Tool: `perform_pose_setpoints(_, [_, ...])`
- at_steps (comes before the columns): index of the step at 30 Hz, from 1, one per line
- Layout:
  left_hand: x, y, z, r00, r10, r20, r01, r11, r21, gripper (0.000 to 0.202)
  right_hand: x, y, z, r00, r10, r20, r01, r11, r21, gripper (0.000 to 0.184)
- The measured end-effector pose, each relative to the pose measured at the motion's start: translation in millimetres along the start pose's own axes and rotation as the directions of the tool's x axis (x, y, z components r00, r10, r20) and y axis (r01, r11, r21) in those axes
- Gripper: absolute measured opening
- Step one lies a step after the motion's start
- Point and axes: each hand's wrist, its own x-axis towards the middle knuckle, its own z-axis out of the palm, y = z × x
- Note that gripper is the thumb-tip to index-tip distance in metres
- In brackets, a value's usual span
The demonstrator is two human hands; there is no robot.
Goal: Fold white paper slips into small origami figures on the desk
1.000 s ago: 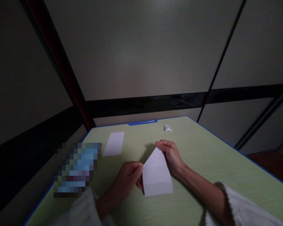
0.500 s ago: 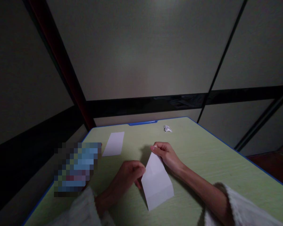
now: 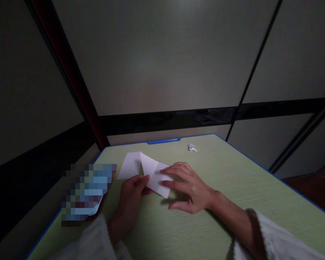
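Paper sheet (image 3: 155, 177), white, is up btwn both hands, roughly mid-table; clock here is centered on it, w/ 12 = far side. One pointed corner aims at approx 10–11, & a crease runs across its middle. It's tilted; can't tell if its near edge touches the tabletop (image 3: 233, 177).

L hand (image 3: 134, 191), at 8 o'clock: pinching the paper sheet's near-left edge, thumb on top, other fingers curled underneath. R hand (image 3: 191, 187), btwn 3 & 4: no grip, fingers loosely spread, thumb well apart from the rest; some fingers reach over the paper sheet's right part. Contact vs. hovering there: can't tell. Forearms come out of whitish sleeves (image 3: 278, 233), 1 at 4 o'clock, the other at 8.

2nd sheet (image 3: 128, 166), also white, lies flat at 9–10; the held one's pointed corner overlaps its right edge in view, unclear whether they touch. Small folded paper figure (image 3: 191, 147) sits at 2, nr the far edge, well apart from both hands. Blue strip (image 3: 164, 141) is on the far edge, btwn 12 & 1. Pixelated slab (image 3: 89, 191), red-edged, lies btwn 8 & 9; content unreadable.

Tabletop: pale green, wood-grain look, blue rim. Beyond, at 12: grayish panels (image 3: 162, 65) w/ glossy black band (image 3: 168, 121). Dk-red upright (image 3: 64, 72) at 10–11. Reddish floor (image 3: 311, 191) at 3.
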Motion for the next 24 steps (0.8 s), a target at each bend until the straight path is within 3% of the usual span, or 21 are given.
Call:
perform_pose_setpoints(3, [0, -1, 0.7, 0.999, -0.007, -0.046, 0.003, 0.997, -0.081, 0.021, 2, 1, 0, 0.988, -0.125, 0.090, 0.140, 0.971, -0.195, 0.034])
perform_pose_setpoints(6, [-1, 1, 2.5, 0.999, 0.002, -0.051, -0.005, 0.998, -0.068, 0.019, 3, 2, 1, 0.987, -0.159, 0.034, 0.162, 0.932, -0.326, 0.025])
perform_pose_setpoints(9, [-3, 7, 4.0, 0.995, 0.031, -0.096, -0.025, 0.997, 0.067, 0.017, 4, 3, 3, 0.983, -0.177, -0.038, 0.154, 0.928, -0.341, 0.019])
perform_pose_setpoints(12, [-5, 15, 5.8, 0.987, 0.071, -0.145, -0.040, 0.977, 0.211, 0.014, 5, 2, 6, 0.991, -0.125, -0.055, 0.107, 0.962, -0.249, 0.017])
perform_pose_setpoints(16, [-8, 20, 7.7, 0.979, 0.159, -0.126, -0.106, 0.931, 0.349, 0.013, 5, -1, 9, 0.991, 0.101, -0.089, -0.103, 0.995, -0.014, 0.012])
perform_pose_setpoints(18, [-10, 20, 8.2, 0.974, 0.202, -0.103, -0.147, 0.908, 0.391, 0.013, 7, -3, 10, 0.948, 0.282, -0.145, -0.261, 0.954, 0.146, 0.011])
perform_pose_setpoints(21, [-11, 18, 9.1, 0.973, 0.220, -0.067, -0.175, 0.899, 0.402, 0.013, 9, -2, 14, 0.825, 0.540, -0.167, -0.429, 0.791, 0.437, 0.011])
perform_pose_setpoints(24, [-11, 15, 9.9, 0.980, 0.197, -0.027, -0.174, 0.916, 0.360, 0.013, 11, 0, 20, 0.717, 0.696, -0.053, -0.473, 0.541, 0.696, 0.014])
